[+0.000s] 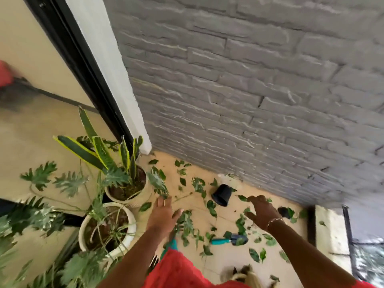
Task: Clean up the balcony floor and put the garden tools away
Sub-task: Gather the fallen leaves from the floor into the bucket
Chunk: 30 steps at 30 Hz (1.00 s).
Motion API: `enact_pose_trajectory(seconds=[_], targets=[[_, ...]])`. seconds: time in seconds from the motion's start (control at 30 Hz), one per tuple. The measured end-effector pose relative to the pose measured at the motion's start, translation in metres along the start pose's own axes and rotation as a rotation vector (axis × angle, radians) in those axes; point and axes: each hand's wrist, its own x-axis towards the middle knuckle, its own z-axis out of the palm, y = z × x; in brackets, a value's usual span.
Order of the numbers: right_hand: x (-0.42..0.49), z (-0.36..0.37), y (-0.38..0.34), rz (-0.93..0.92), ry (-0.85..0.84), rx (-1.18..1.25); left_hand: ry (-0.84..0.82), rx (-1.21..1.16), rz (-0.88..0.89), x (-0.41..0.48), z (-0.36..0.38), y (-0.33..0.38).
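The left hand (161, 213) and right hand (262, 210) are reaching out, fingers spread and holding nothing, over leaves (212, 206) littering the floor (228, 255) beside a toppled black pot (222, 194).

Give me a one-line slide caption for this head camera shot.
Left hand and right hand reach toward loose leaves strewn on the balcony floor, beside a tipped black pot and teal-handled trowel.
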Motion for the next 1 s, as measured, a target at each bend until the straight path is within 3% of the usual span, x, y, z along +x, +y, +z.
enact_pose_trajectory(seconds=[0.1, 0.3, 0.5, 0.67, 0.9, 1.0], targets=[[0.042, -0.028, -0.03, -0.022, -0.034, 0.006, 0.008, -0.095, -0.009, 0.042, -0.025, -0.012], [0.104, -0.06, -0.102, -0.053, 0.051, 0.197, -0.018, -0.16, -0.01, 0.114, -0.05, -0.018], [0.158, -0.046, -0.115, -0.093, -0.067, 0.215, 0.08, -0.282, -0.087, 0.166, -0.038, 0.0], [0.234, 0.005, -0.091, -0.068, -0.022, 0.355, 0.284, -0.579, -0.178, 0.203, 0.04, 0.011], [0.358, 0.13, -0.057, -0.054, 0.069, 0.529, 0.463, -0.908, -0.235, 0.295, 0.201, 0.03], [0.417, 0.188, -0.051, -0.06, 0.191, 0.669, 0.527, -0.937, -0.217, 0.354, 0.265, 0.014]])
